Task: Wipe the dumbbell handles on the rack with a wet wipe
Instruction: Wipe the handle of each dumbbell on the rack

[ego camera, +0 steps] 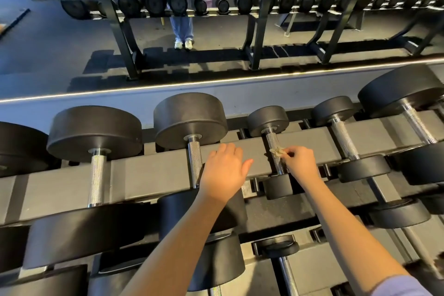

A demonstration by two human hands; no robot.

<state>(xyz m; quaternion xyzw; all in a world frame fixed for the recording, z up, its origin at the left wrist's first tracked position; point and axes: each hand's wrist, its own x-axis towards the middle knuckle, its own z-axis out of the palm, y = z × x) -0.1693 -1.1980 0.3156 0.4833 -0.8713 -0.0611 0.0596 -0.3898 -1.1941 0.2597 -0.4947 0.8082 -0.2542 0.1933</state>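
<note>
Two bare hands over the top tier of the rack (149, 170). Pinched in the right hand (299, 163), between thumb and curled fingertips: a crumpled, pale wet wipe (277, 152), held against the knurled handle (272, 142) of a small dumbbell (268, 120), roughly midway along the bar. Flat on the grey beam of the rack, the left hand (223, 170): palm down, fingers relaxed and close together, thumb out to the right, gripping nothing, just right of the handle of a larger dumbbell (189, 119).

Outward along the same tier, all cradled crosswise in the rack with handles across the beam and black heads on either side. Further left, a big dumbbell (96, 132) with a shiny knurled handle, and part of another black head (19, 146) at the frame edge. Right of the small one, a slightly larger dumbbell (332, 109), then a heavy one (401, 89). Below, on the lower tier, more black dumbbells, among them a small one (280, 246) with a smooth chrome bar, close to the right forearm. Lilac sleeve (398, 286) at the bottom right corner.

Beyond the rack, a lit strip (216, 80), then dark floor and a second rack (257, 31) loaded with two rows of black dumbbells. Behind that, a person's legs in blue jeans (182, 24) and white shoes.
</note>
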